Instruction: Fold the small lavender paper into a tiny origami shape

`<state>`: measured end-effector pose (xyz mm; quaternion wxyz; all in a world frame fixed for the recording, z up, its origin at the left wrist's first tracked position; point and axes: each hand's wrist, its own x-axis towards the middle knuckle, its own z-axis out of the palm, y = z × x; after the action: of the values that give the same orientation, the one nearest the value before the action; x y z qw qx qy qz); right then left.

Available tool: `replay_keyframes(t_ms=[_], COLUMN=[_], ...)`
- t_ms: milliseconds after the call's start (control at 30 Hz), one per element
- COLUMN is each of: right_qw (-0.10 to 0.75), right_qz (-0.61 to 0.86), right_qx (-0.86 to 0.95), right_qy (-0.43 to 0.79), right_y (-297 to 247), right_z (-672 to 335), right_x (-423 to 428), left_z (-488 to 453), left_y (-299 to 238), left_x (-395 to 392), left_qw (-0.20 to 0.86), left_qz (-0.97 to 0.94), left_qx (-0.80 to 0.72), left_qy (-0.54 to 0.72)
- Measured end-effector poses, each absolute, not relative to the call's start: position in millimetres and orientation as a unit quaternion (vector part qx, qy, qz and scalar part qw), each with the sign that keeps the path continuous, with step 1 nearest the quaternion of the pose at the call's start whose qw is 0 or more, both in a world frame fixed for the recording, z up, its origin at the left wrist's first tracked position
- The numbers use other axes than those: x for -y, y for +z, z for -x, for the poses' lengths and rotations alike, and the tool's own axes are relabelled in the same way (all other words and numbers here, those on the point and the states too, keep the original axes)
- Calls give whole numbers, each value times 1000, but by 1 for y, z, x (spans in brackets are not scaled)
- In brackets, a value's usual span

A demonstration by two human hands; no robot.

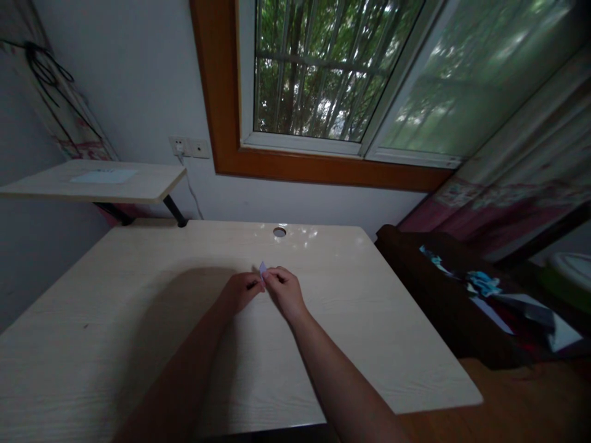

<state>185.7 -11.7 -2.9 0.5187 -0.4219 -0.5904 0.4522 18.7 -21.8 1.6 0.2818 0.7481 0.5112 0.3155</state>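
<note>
A small piece of pale lilac folded paper (263, 269) is pinched between my two hands, above the middle of the light wooden desk (351, 344). My left hand (241, 291) is closed, its fingertips at the lower left edge of the paper. From the other side my right hand (285, 290) grips the paper between thumb and fingers. The fingertips of both hands nearly meet and cover the lower part of the paper. Only its pointed upper end shows.
A raised shelf (159, 178) with a sheet of paper (105, 176) stands at the back left. A round cable hole (279, 232) lies near the desk's back edge. Right of the desk is a dark brown surface (434, 301) with papers and blue items. A window (332, 74) is ahead.
</note>
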Motion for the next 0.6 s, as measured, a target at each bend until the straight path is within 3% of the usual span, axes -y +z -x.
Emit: replay_keyframes(t_ms=[600], right_qw=[522], right_qz=[416], right_qx=[579], right_qy=[468], right_y=[-4], right_z=[-188], right_x=[11], left_z=[-19], left_y=[2], left_x=[21], left_qw=[288], left_qz=[-753], left_qx=[-502], left_qy=[313])
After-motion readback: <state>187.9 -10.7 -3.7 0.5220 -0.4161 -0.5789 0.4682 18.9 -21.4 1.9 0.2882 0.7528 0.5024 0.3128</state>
